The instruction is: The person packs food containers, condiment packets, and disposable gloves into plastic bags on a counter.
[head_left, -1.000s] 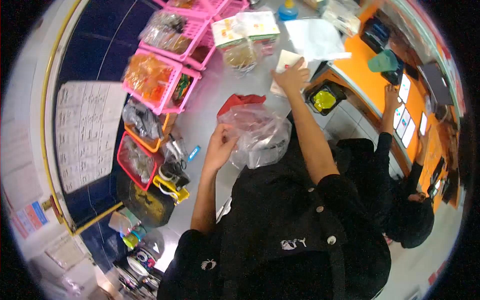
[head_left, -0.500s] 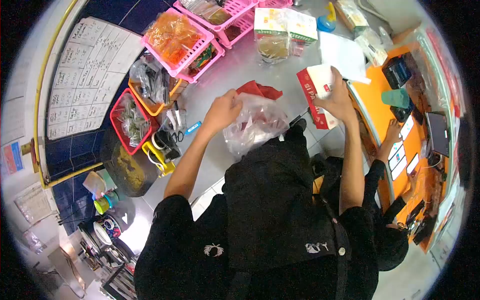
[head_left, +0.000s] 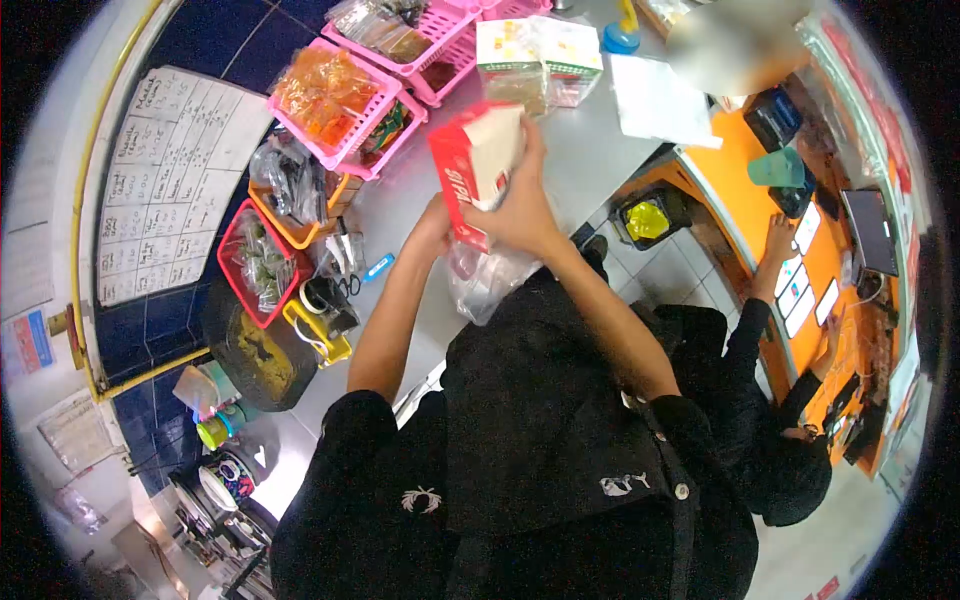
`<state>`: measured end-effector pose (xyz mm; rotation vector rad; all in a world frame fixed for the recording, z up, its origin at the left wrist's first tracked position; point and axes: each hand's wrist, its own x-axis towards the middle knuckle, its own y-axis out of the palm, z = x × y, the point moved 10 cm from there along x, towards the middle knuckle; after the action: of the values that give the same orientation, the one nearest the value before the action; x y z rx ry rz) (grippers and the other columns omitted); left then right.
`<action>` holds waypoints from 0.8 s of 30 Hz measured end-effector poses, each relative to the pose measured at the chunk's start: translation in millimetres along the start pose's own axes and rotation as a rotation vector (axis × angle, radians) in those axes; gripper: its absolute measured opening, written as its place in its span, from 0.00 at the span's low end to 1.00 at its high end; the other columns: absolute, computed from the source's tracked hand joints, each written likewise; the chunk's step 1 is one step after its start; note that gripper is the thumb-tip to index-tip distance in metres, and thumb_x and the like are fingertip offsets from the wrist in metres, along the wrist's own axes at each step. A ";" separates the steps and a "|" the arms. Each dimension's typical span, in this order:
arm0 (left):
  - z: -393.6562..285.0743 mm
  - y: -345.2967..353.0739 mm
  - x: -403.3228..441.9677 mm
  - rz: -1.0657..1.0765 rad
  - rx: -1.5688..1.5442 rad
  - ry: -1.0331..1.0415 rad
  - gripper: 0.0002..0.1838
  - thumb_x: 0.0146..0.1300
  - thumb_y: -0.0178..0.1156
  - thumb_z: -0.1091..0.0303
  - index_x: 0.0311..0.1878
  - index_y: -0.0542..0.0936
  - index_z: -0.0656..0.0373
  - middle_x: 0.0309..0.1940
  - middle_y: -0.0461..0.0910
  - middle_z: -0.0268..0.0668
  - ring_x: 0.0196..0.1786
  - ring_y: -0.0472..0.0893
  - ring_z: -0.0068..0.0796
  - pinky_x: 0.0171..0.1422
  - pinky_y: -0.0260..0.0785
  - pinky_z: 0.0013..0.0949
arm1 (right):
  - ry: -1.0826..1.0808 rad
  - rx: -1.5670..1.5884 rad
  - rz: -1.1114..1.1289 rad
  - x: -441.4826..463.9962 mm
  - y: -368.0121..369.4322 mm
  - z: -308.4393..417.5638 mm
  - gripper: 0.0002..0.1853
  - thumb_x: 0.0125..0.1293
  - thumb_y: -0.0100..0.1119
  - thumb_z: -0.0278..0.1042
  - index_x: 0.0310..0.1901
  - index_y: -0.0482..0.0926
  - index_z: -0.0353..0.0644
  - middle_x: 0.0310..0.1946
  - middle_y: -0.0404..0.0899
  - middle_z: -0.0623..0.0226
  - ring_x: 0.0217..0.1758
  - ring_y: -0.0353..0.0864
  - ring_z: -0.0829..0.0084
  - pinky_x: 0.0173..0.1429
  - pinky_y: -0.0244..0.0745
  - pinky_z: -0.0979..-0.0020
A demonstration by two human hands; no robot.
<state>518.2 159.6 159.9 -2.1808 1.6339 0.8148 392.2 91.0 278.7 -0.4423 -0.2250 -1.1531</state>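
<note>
My right hand is closed around a red and white cardboard box with printed lettering, held tilted above the metal counter. Just left of the box's lower end is my left hand, its fingers partly hidden behind the box. A clear plastic bag hangs below both hands, against the front of my dark clothing, and my left hand appears closed on its edge. What lies inside the bag is hard to make out.
Pink baskets of packets stand at the back left, near an orange basket and a red basket. A white box and papers lie at the back. Beside an orange desk, a co-worker's hand rests near phones.
My right hand has carried the box left, over the counter and up to the plastic bag. My left hand has moved slightly left and down. The red bag on the counter is now hidden.
</note>
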 end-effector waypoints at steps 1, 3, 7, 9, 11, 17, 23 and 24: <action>17.5 -14.9 7.7 0.003 0.002 -0.019 0.16 0.74 0.52 0.61 0.52 0.82 0.62 0.47 0.85 0.39 0.43 0.85 0.31 0.46 0.79 0.34 | 0.022 0.071 -0.028 -10.1 4.9 -16.4 0.69 0.41 0.80 0.41 0.76 0.38 0.28 0.72 0.52 0.45 0.77 0.53 0.48 0.80 0.48 0.51; 55.7 -54.8 19.7 -0.041 0.015 -0.063 0.16 0.74 0.52 0.60 0.53 0.81 0.62 0.45 0.84 0.38 0.40 0.83 0.31 0.45 0.78 0.33 | -0.006 -0.067 0.113 -31.2 15.0 -38.9 0.68 0.40 0.80 0.43 0.77 0.41 0.34 0.70 0.55 0.44 0.75 0.55 0.45 0.79 0.50 0.49; 47.9 -88.8 6.2 -0.049 -0.401 -0.083 0.14 0.74 0.55 0.61 0.53 0.80 0.60 0.27 0.75 0.25 0.27 0.71 0.20 0.31 0.67 0.27 | -0.098 -0.375 0.722 -79.5 65.1 -36.2 0.64 0.39 0.80 0.45 0.77 0.51 0.43 0.65 0.62 0.42 0.68 0.63 0.41 0.72 0.60 0.48; 25.5 -99.2 1.8 -0.016 -0.452 -0.007 0.14 0.73 0.59 0.61 0.54 0.80 0.60 0.19 0.65 0.20 0.21 0.63 0.14 0.26 0.57 0.23 | -0.123 -0.405 0.809 -100.2 83.0 -37.1 0.63 0.39 0.80 0.46 0.78 0.51 0.48 0.65 0.63 0.42 0.68 0.64 0.41 0.71 0.60 0.47; -0.4 -100.3 -22.4 -0.033 -0.272 0.056 0.13 0.73 0.60 0.62 0.54 0.79 0.60 0.19 0.67 0.21 0.21 0.64 0.14 0.26 0.56 0.23 | -0.008 -0.505 0.976 -117.0 99.4 -49.2 0.64 0.40 0.79 0.47 0.80 0.50 0.55 0.66 0.64 0.41 0.69 0.65 0.40 0.71 0.62 0.44; 13.5 -112.0 -119.7 -0.232 0.577 0.380 0.11 0.71 0.61 0.67 0.53 0.78 0.58 0.25 0.75 0.25 0.22 0.66 0.15 0.26 0.58 0.24 | 0.000 -0.485 0.973 -107.6 148.3 -31.6 0.61 0.41 0.77 0.40 0.79 0.51 0.56 0.69 0.61 0.37 0.69 0.65 0.38 0.71 0.63 0.40; 27.4 -131.1 -242.1 -0.248 -0.489 0.358 0.09 0.72 0.56 0.70 0.53 0.76 0.57 0.21 0.68 0.22 0.21 0.63 0.09 0.23 0.52 0.21 | -0.436 -0.642 1.166 -151.6 233.3 -38.3 0.49 0.43 0.77 0.37 0.72 0.66 0.51 0.68 0.63 0.45 0.74 0.60 0.42 0.76 0.51 0.41; 35.0 -146.0 -244.0 -0.293 -0.524 0.382 0.09 0.72 0.56 0.70 0.53 0.76 0.57 0.21 0.68 0.22 0.21 0.63 0.09 0.23 0.52 0.21 | -0.487 -0.634 1.205 -157.8 237.0 -36.3 0.49 0.43 0.77 0.37 0.72 0.66 0.51 0.68 0.63 0.45 0.74 0.60 0.42 0.76 0.51 0.41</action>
<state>599.8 413.8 263.7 -3.0126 1.2913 0.8463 545.1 284.4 131.7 -1.2095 0.0246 0.1225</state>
